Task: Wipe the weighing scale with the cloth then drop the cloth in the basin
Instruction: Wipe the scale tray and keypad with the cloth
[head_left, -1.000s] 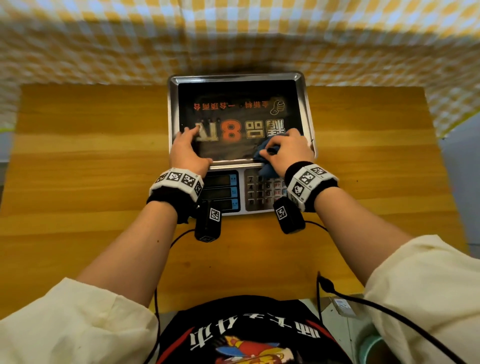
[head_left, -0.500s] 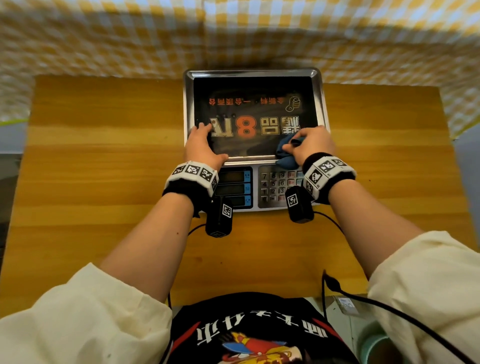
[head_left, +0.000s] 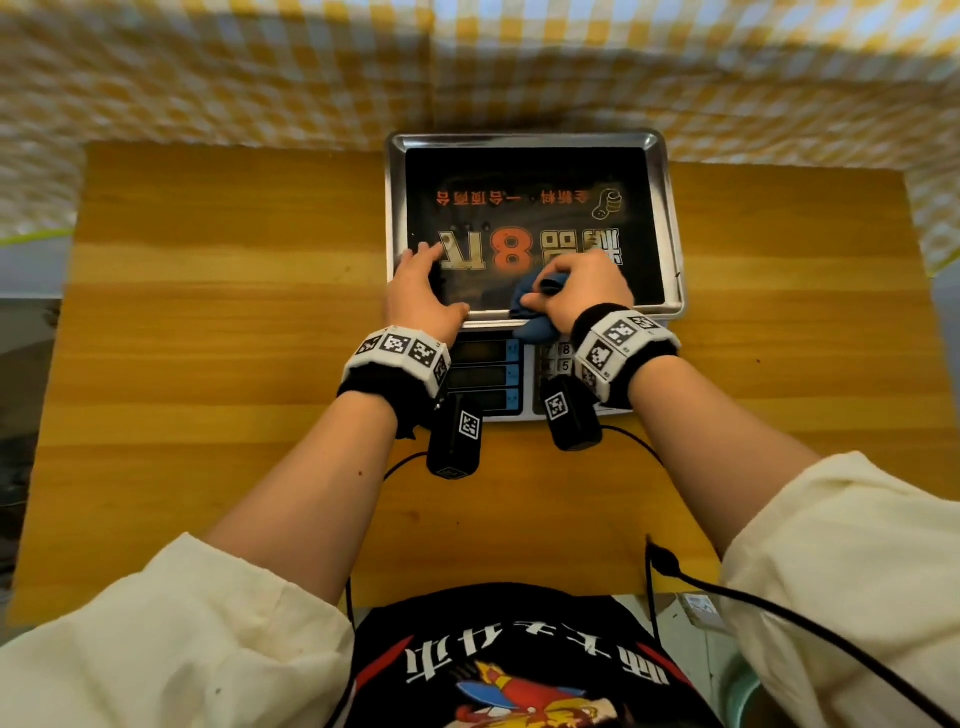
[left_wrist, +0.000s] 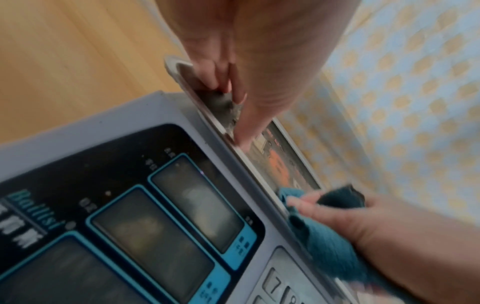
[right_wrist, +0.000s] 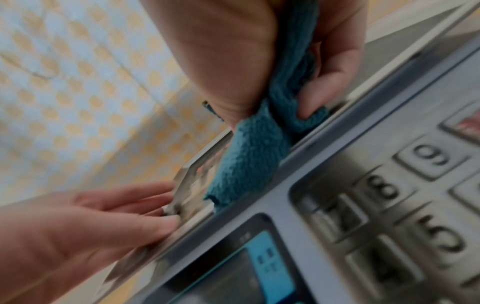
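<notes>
Scale: grey electronic weighing scale with blue-framed displays and a numeric keypad sits at the far edge of the wooden table, hard against the yellow-checked cloth backdrop. On top of the scale is a shallow stainless steel tray; in it lies a black printed mat with orange lettering. Right hand has its fingers curled round a bunched teal-blue cloth, pressing it on the tray's near rim, one tail hanging over the rim toward the keypad. Left hand lies with fingers extended on the tray's near-left corner, thumb along the near rim, holding nothing. Pale green container rim, below the table's near-right edge; contents can't be seen.
</notes>
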